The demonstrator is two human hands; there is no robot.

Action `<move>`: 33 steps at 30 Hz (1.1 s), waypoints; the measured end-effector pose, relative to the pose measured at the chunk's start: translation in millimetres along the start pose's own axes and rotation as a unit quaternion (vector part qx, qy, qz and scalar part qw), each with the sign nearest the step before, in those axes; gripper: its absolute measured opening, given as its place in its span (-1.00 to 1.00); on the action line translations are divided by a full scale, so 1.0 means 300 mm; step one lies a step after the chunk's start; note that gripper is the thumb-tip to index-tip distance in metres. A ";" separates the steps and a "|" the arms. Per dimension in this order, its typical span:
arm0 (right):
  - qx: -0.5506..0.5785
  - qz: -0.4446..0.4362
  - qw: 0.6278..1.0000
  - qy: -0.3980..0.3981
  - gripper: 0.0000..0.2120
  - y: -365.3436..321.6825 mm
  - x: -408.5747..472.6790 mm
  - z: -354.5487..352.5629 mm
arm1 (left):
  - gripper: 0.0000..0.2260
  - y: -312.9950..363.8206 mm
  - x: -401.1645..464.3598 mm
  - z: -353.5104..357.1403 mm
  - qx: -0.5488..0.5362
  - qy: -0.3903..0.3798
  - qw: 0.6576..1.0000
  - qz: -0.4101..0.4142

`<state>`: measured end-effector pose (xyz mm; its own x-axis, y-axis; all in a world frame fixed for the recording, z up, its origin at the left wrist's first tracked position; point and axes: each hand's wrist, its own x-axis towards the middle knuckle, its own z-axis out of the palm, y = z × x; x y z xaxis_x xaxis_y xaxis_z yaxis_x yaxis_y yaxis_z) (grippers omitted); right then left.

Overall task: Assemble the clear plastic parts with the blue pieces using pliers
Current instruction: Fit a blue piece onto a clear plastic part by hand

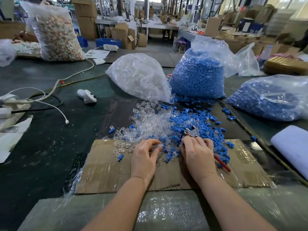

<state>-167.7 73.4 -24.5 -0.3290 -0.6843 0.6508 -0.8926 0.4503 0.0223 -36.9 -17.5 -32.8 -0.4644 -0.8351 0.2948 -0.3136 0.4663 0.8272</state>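
Right hand (198, 154) grips pliers (191, 131); left hand (144, 155) pinches a clear part (157, 146).

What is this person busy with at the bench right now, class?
A person works over a sheet of cardboard strewn with loose clear plastic parts and blue pieces. The right hand grips red-handled pliers, their metal head pointing into the pile. The left hand reaches into the clear parts, fingers curled over them. Behind stand a bag of clear parts and two bags of blue pieces.
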 end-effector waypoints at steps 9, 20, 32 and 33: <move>0.107 0.016 0.994 0.006 -0.85 -0.115 -0.012 -0.014 | -0.89 0.002 -0.003 -0.006 -0.034 0.016 0.999 -0.007; 0.270 0.079 0.960 0.002 -0.89 -0.144 -0.044 0.010 | -0.74 -0.009 -0.008 -0.008 -0.098 0.032 0.994 -0.040; 0.288 0.087 0.954 -0.006 -0.85 -0.142 -0.046 -0.007 | -0.73 -0.005 -0.013 -0.014 -0.091 -0.014 0.995 -0.034; 0.288 0.083 0.954 -0.004 -0.86 -0.142 -0.046 -0.008 | -0.70 -0.006 -0.012 -0.014 -0.098 -0.008 0.995 -0.034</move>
<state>-124.3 65.1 -32.6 -0.4816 -0.6357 0.6033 -0.8484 0.1655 -0.5028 -31.2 -16.6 -33.4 -0.4616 -0.8574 0.2277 -0.1775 0.3408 0.9232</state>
